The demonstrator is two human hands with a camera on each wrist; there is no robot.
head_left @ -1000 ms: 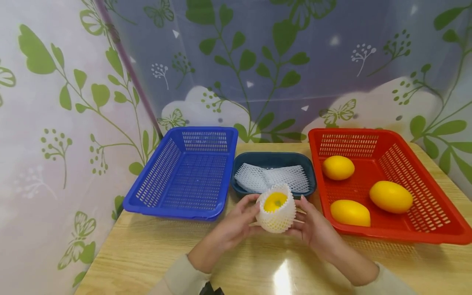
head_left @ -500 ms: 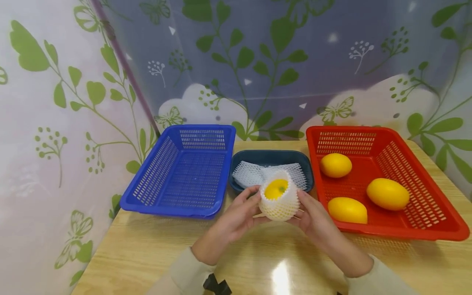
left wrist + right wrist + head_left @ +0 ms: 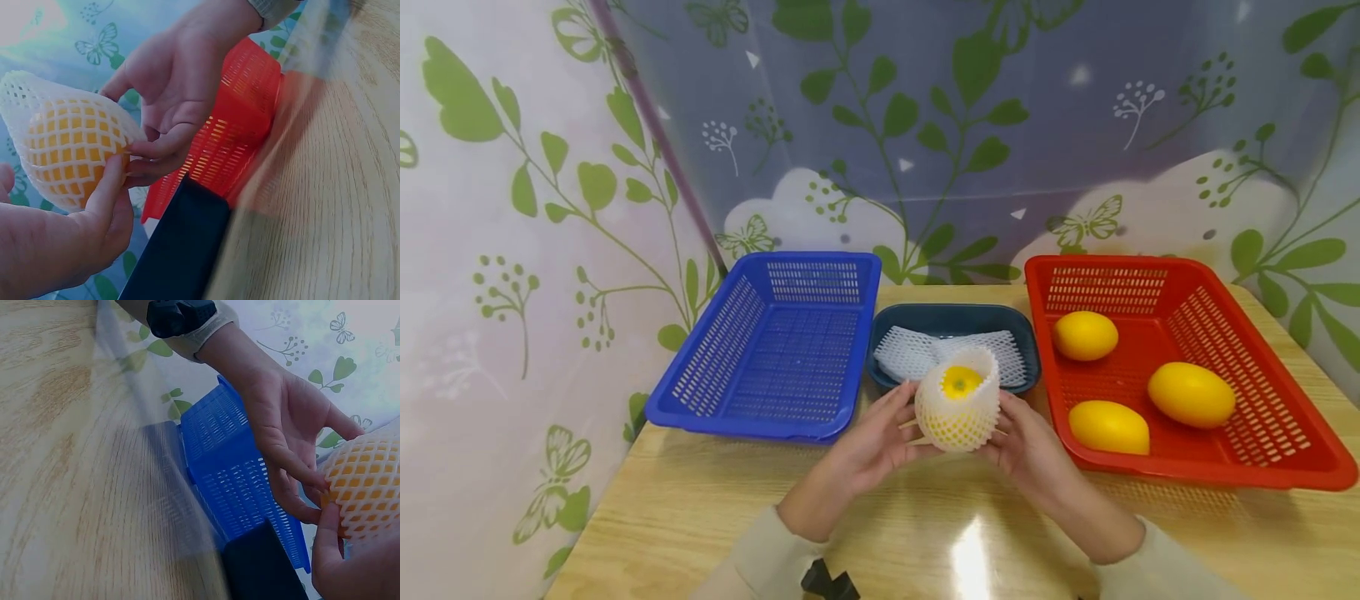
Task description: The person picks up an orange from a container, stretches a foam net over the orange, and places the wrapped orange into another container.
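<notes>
A yellow oval fruit [image 3: 960,382] sits in a white foam net sleeve [image 3: 958,421], held up above the table by both hands. My left hand [image 3: 880,437] holds it from the left with bent fingers, while my right hand [image 3: 1032,442] holds the other side. The sleeve's open rim faces up and shows the fruit's greenish-centred end. In the left wrist view, the net [image 3: 69,147] is stretched in diamonds round the fruit, and fingertips of both hands meet near its lower end. Behind it, a dark teal tray [image 3: 955,315] holds flat white foam nets [image 3: 906,357].
To the left stands a blue perforated basket [image 3: 790,358] with nothing seen in it. A red basket [image 3: 1131,371] on the right contains three bare yellow fruits [image 3: 1191,395]. All stand on a wooden table [image 3: 917,533], before a leaf-patterned curtain [image 3: 880,125].
The hands have risen slightly with the fruit since a second ago. In the last half second the netted fruit has shifted a little left and turned, its end now facing more forward.
</notes>
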